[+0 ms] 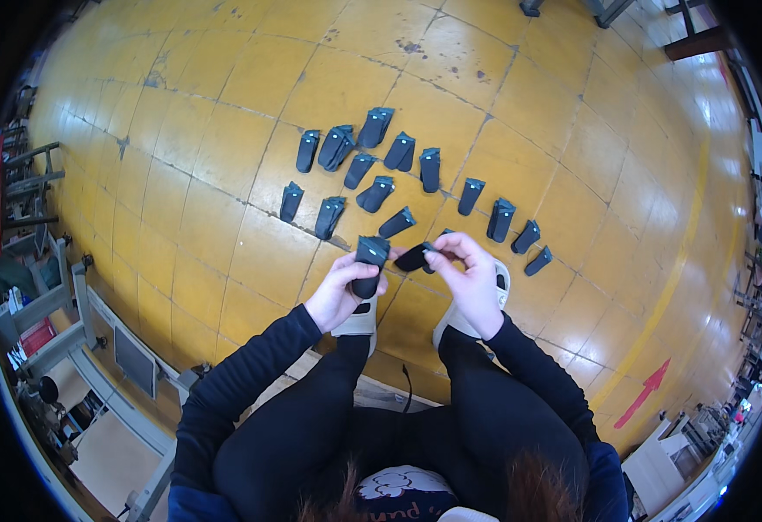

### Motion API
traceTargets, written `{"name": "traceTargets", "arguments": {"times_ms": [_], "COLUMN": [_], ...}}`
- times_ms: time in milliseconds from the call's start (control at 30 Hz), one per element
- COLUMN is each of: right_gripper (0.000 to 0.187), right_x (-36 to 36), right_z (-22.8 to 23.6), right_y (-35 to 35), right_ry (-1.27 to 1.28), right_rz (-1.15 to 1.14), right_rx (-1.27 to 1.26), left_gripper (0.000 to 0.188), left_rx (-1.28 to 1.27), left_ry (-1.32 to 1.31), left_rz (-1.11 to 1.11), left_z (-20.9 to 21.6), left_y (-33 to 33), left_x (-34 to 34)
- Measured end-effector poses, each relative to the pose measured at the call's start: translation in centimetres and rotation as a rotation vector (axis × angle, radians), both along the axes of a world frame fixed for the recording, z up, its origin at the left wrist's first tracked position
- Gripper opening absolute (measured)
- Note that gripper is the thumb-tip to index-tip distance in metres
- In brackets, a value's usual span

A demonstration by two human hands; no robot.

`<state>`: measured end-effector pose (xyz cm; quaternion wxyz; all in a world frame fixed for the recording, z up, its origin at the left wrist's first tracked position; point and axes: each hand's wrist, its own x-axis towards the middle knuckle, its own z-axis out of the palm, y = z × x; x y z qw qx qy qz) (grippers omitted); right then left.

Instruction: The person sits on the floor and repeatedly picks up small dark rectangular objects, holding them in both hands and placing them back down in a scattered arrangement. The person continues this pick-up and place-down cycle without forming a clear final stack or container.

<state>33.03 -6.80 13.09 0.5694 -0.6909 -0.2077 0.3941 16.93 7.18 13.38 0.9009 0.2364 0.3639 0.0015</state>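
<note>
My left hand (pixel 339 294) is closed round a small stack of dark tongue-shaped pieces (pixel 372 250), each with a squared green-edged top and a rounded end. A small pale mark shows on the top piece. My right hand (pixel 470 277) pinches a single dark piece (pixel 412 257) by its edge, just to the right of that stack. The fingers of my left hand reach close to this piece, and I cannot tell whether they touch it. Beyond my hands, similar dark pieces lie on the floor in loose piles, among them a fanned pile (pixel 337 148) and a single-looking one (pixel 397 222).
The yellow tiled floor (pixel 224 148) bears several such piles, spread from left to right. My pale shoes (pixel 357 322) stand just below my hands. Grey metal frames (pixel 81 300) with wheels line the left side. A red arrow (pixel 643 393) marks the floor at the right.
</note>
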Motion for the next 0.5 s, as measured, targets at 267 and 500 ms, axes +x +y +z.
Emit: {"name": "traceTargets", "arguments": {"times_ms": [267,500], "right_gripper": [0.015,0.041], "right_x": [0.6,0.1], "right_z": [-1.6,-1.2], "right_y": [-1.5,-1.6], "right_ry": [0.232,0.424], "right_rz": [-0.028,0.007], "right_rx": [-0.023,-0.057], "left_gripper": [0.049,0.05], "left_rx": [0.139,0.059], "left_ry": [0.0,0.028], "left_rz": [-0.307,-0.195], "left_z": [-0.5,-1.3], "left_y": [-0.4,-0.5], "left_x": [-0.2,-0.9]}}
